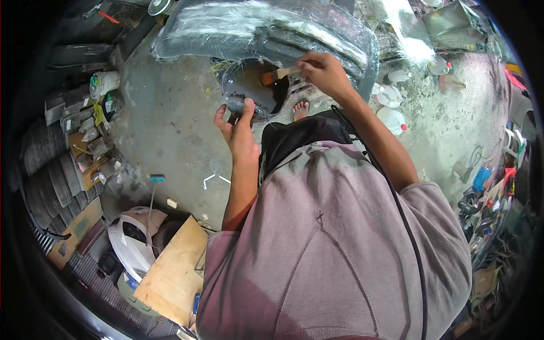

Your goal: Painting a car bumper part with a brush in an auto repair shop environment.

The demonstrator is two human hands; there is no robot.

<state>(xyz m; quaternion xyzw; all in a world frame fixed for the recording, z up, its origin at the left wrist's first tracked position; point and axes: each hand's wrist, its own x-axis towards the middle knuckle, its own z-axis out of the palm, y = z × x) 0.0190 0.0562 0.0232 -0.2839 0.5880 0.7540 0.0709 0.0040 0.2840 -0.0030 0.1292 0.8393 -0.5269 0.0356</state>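
Note:
My right hand is closed round the wooden handle of a paintbrush. The brush's orange-brown bristle end dips inside a dark, rough-rimmed container, where a brownish wet-looking surface shows. My left hand grips the near edge of this container, thumb up at the rim; its other fingers are partly hidden. Just beyond, a large curved panel lies covered with whitish, glossy fibreglass strands, and loose fibres stick out along its edge.
Translucent plastic jugs stand on the concrete floor at right. A white bucket and cluttered shelving line the left. Behind me at left are a wooden board and a small broom. My bare foot is below the panel.

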